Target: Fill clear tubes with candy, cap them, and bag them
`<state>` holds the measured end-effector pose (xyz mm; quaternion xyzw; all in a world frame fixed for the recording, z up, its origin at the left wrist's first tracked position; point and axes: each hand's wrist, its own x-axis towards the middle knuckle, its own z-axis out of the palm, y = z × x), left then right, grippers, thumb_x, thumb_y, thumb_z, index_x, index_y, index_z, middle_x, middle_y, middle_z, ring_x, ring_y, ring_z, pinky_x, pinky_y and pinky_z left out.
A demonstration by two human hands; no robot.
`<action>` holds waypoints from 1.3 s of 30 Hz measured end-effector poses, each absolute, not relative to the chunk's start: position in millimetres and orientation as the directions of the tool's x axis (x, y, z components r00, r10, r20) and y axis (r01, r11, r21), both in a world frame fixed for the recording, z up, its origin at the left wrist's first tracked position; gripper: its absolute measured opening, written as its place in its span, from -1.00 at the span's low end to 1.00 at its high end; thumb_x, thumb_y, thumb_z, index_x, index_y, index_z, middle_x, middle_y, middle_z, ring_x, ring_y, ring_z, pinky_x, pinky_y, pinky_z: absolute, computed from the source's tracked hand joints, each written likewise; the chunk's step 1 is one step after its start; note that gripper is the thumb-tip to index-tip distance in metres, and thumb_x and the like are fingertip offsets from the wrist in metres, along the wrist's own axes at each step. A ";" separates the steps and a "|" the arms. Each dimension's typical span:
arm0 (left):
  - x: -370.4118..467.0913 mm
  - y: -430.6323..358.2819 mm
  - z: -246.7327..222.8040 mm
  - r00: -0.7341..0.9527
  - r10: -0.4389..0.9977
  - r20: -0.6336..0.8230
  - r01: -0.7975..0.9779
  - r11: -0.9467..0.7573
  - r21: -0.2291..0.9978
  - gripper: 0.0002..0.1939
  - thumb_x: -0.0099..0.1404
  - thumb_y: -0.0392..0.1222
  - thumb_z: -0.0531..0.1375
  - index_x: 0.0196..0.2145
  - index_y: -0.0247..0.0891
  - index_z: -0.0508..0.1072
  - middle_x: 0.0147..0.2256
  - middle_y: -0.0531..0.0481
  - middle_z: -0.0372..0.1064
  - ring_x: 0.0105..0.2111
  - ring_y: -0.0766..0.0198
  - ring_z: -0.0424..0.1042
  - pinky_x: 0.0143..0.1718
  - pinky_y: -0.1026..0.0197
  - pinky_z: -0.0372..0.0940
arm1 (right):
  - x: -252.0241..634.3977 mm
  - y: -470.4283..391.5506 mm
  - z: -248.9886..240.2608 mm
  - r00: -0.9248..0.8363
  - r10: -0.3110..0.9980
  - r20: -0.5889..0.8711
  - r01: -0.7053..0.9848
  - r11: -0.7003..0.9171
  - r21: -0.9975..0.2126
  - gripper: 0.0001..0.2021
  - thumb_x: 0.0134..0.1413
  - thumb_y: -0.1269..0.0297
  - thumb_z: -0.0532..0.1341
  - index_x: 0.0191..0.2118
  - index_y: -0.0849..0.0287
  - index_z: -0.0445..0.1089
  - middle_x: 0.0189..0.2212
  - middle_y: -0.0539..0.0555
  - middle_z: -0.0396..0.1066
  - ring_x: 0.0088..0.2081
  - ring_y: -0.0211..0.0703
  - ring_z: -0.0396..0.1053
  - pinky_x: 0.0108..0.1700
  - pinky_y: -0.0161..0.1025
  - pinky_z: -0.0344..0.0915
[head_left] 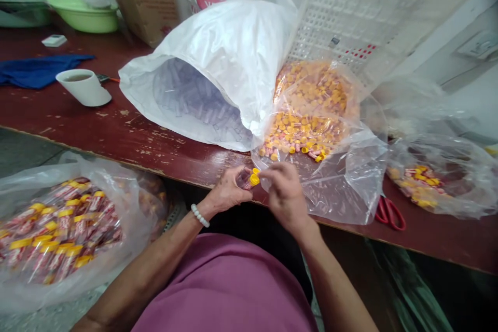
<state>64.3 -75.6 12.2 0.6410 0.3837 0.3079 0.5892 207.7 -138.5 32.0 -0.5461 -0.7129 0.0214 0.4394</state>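
Observation:
My left hand (pixel 229 191), with a pale bead bracelet at the wrist, is closed around clear plastic tubes (pixel 244 179) with yellow caps (pixel 254 177). Those caps point toward my right hand (pixel 286 192). Its fingers are curled, slightly blurred, with the fingertips right beside the caps; what they hold, if anything, is hidden. Just beyond my hands, a clear plastic bag (pixel 330 181) spreads over the table edge, with many loose yellow caps (pixel 311 114) in it, some with pink-and-white pieces. To its left a large white sack (pixel 233 36) gapes open, showing empty clear tubes (pixel 194 98).
On the floor at left, a plastic bag (pixel 136 187) holds many filled, yellow-capped tubes (pixel 66 223). Along the red table (pixel 155 150) are a white cup (pixel 83 88) of dark liquid, blue cloth (pixel 39 70), red-handled scissors (pixel 390 213) and another bag (pixel 467 176). A white crate (pixel 350 15) leans behind.

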 end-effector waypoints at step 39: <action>58.1 -65.2 -10.5 0.444 0.895 0.033 0.126 -0.099 0.987 -0.62 -0.13 -0.42 0.16 -0.26 -0.33 0.34 -0.37 0.06 0.35 -0.41 0.37 0.33 -0.41 0.36 0.23 | 293.6 -89.3 5.7 0.431 0.835 0.342 0.741 -0.111 -0.663 -0.67 0.18 0.09 0.03 -0.09 0.20 0.32 -0.20 0.15 0.43 -0.24 -0.15 0.37 -0.16 -0.15 0.30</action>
